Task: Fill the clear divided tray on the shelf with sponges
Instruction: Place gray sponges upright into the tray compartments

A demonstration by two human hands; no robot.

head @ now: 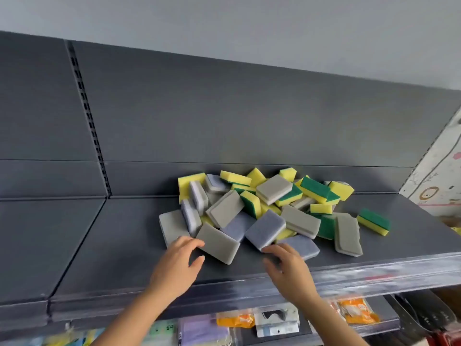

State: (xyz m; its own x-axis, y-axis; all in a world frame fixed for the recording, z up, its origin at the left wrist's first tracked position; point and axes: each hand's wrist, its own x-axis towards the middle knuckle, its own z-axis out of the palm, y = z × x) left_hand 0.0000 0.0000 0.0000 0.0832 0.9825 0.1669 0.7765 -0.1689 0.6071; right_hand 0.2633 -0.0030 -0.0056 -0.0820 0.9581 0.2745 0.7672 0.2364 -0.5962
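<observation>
Sponges lie in a loose heap on the shelf, at 12 o'clock from both hands. All are rectangular foam blocks in three types:
- yellow foam with a green scouring layer
- pale foam with a flat grey pad
- pale foam with a blue-grey pad

One yellow-green block lies apart, at 3 o'clock of the heap.

The shelf is smooth dark grey sheet metal. A matching back panel carries a slotted upright, and a clear plastic rail runs along the front edge. Soft plastic packets hang below the rail.

The left hand is at 9 o'clock of a grey sponge that lies tilted at the near edge of the heap. Its grip is apart: the index fingertip meets the block's edge, and the thumb sits just beside the lower side, not clamped.

The right hand reaches toward 11 o'clock. Its fingers are loosely curved and its grip is apart, holding nothing. The fingertips are at the near corner of a blue sponge; contact cannot be told. A second blue block lies flat just beyond the knuckles.
</observation>
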